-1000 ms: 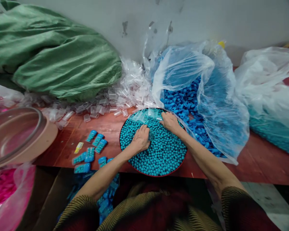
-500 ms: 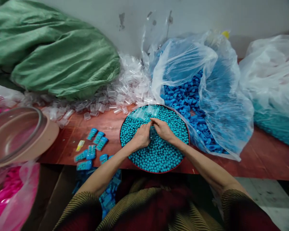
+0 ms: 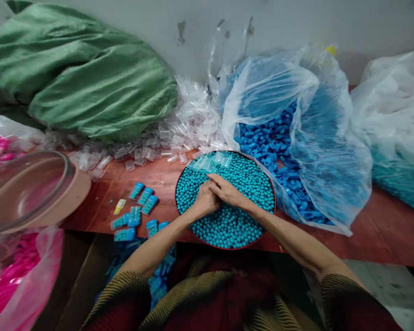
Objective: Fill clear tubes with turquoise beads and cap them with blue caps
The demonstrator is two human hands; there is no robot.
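Observation:
Over a round red-rimmed tray (image 3: 274, 202) full of turquoise beads (image 3: 231, 230), my two hands meet. My left hand (image 3: 206, 199) is closed in a fist, and whatever it holds is hidden. Across the top of it lies my right hand (image 3: 227, 191), its fingers together and touching the left hand near the thumb. Several clear plastic cases (image 3: 207, 162) rest on the beads at the far side of the tray, just beyond my fingers. To the left, filled cases with blue caps (image 3: 149, 205) lie on the red table.
Loose clear cases (image 3: 193, 124) are heaped behind the tray beside a green cloth sack (image 3: 100, 87). An open bag of blue caps (image 3: 279, 138) stands right of the tray, a bag of turquoise pieces (image 3: 396, 170) farther right. A beige basin (image 3: 79, 184) is at left.
My right hand has come down over my left, and the clear piece seen between them is now hidden. The whole view has shifted slightly.

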